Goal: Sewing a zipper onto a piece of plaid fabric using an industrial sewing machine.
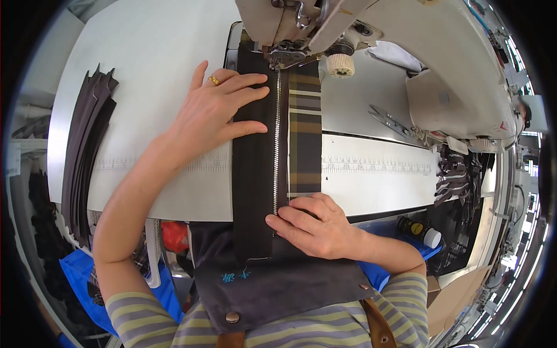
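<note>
At the left of the frame, a fanned stack of dark cloth pieces lay on the pale tabletop. Right of it, the left hand reached in at upper centre-left, a gold ring on one finger. Its fingers were spread apart, their tips resting on a dark fabric strip that ran down the middle of the frame and over the tabletop's near edge. Along the strip's right part ran a metal-toothed zipper, its top end under the needle area of a sewing machine at upper centre to upper right. Striped fabric lay just right of the zipper. At lower centre, the right hand had its fingers bent and close together, tips touching the zipper's lower part; whether they pinched it I could not tell. Farther right lay metal snips, a dark bottle with a white cap at lower right, and bundled fabric pieces near the right edge.
</note>
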A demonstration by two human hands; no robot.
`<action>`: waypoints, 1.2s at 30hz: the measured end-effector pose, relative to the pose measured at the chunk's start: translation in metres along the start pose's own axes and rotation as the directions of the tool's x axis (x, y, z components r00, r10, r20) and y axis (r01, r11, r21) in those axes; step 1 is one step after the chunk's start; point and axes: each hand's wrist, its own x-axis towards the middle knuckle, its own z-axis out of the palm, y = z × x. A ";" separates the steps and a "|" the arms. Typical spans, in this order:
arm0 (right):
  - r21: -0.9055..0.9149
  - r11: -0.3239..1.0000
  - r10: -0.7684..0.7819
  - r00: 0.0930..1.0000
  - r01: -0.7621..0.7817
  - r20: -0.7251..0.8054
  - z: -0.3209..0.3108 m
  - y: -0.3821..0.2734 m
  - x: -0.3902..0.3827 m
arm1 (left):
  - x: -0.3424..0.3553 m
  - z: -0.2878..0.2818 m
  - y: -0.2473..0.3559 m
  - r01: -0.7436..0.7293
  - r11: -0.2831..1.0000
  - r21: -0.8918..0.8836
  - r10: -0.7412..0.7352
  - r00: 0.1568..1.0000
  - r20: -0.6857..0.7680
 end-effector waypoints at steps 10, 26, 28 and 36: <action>0.057 0.996 0.062 0.998 -0.062 -0.007 -0.003 0.009 0.012 | 0.003 0.002 -0.004 -0.021 1.000 0.021 0.022 0.999 -0.027; 0.025 0.995 0.099 0.992 -0.101 0.077 -0.013 0.028 0.029 | -0.005 0.011 0.005 -0.032 0.995 0.095 0.039 0.997 -0.072; 0.027 0.995 0.093 0.994 -0.095 0.064 -0.013 0.035 0.032 | -0.004 0.010 0.008 0.017 0.997 0.069 -0.011 0.997 -0.080; 0.018 0.996 0.082 0.994 -0.083 0.068 -0.012 0.061 0.048 | -0.002 0.012 0.008 0.001 0.993 0.121 0.010 0.996 -0.088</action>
